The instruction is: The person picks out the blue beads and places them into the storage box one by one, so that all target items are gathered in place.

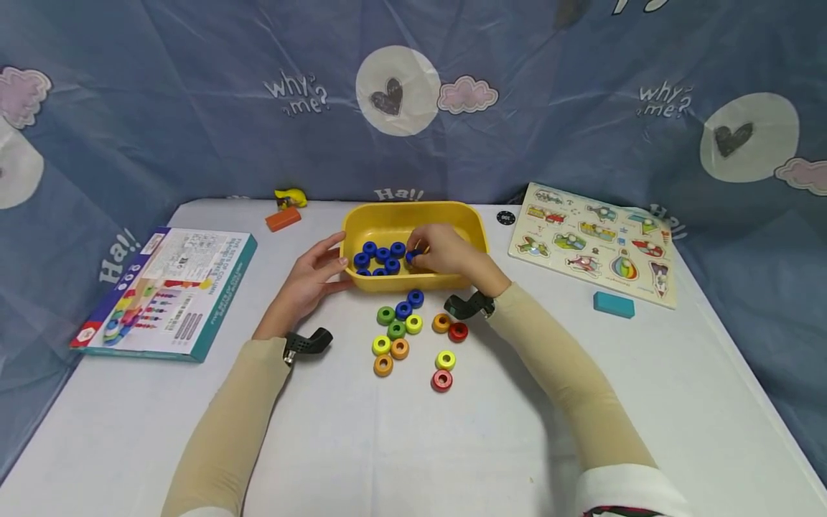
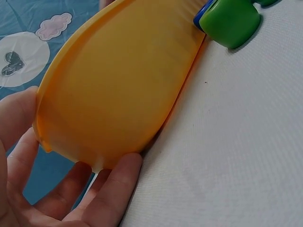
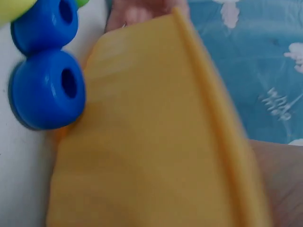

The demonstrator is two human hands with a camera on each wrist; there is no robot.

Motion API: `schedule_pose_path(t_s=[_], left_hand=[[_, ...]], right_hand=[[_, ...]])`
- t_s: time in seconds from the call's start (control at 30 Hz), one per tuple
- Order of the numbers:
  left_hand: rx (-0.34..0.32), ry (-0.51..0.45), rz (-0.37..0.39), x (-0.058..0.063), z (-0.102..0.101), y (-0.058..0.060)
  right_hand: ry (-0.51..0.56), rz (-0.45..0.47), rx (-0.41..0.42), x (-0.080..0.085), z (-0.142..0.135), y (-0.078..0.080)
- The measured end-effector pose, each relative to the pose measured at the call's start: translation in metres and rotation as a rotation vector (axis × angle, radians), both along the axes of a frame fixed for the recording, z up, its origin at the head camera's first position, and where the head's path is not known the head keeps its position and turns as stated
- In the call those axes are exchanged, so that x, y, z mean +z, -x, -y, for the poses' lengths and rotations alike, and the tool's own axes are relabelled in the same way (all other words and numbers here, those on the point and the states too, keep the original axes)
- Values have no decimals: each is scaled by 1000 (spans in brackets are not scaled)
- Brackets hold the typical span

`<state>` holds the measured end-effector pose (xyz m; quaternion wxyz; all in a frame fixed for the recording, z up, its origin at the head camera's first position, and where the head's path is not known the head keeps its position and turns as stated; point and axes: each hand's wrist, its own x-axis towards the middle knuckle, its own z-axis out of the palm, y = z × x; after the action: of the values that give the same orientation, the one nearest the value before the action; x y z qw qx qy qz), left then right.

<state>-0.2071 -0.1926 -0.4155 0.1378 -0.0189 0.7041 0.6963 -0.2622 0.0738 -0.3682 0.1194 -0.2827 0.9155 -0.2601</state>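
Observation:
A yellow plastic tray (image 1: 413, 282) sits toward the back of the table with several blue ring beads (image 1: 382, 254) in its left half. My right hand (image 1: 439, 249) reaches over the tray's front wall and pinches a blue ring bead (image 1: 413, 254) inside it. At the tray's left end, my left hand (image 1: 313, 276) rests spread fingertips against the outer wall; the left wrist view shows these fingers (image 2: 118, 189) along the end and up near the rim. The right wrist view is mostly the tray's wall (image 3: 142, 118), which hides the right fingertips.
In front of the tray lie loose ring beads: blue, green (image 1: 397, 329), yellow (image 1: 446, 360), orange (image 1: 383, 365) and red (image 1: 442, 380). A toy box (image 1: 168, 294) lies left, a picture puzzle board (image 1: 594, 240) right. Small blocks, orange (image 1: 283, 219) and teal (image 1: 614, 304), lie farther out.

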Motion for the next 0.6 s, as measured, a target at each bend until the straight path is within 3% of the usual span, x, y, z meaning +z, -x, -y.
schedule_pose_path(t_s=[0.2, 0.6], left_hand=[[-6, -6, -9, -1, -2, 1], [3, 16, -2, -3, -1, 2]], right_hand=[[1, 83, -21, -13, 6, 10], [48, 118, -8, -16, 9, 11]])
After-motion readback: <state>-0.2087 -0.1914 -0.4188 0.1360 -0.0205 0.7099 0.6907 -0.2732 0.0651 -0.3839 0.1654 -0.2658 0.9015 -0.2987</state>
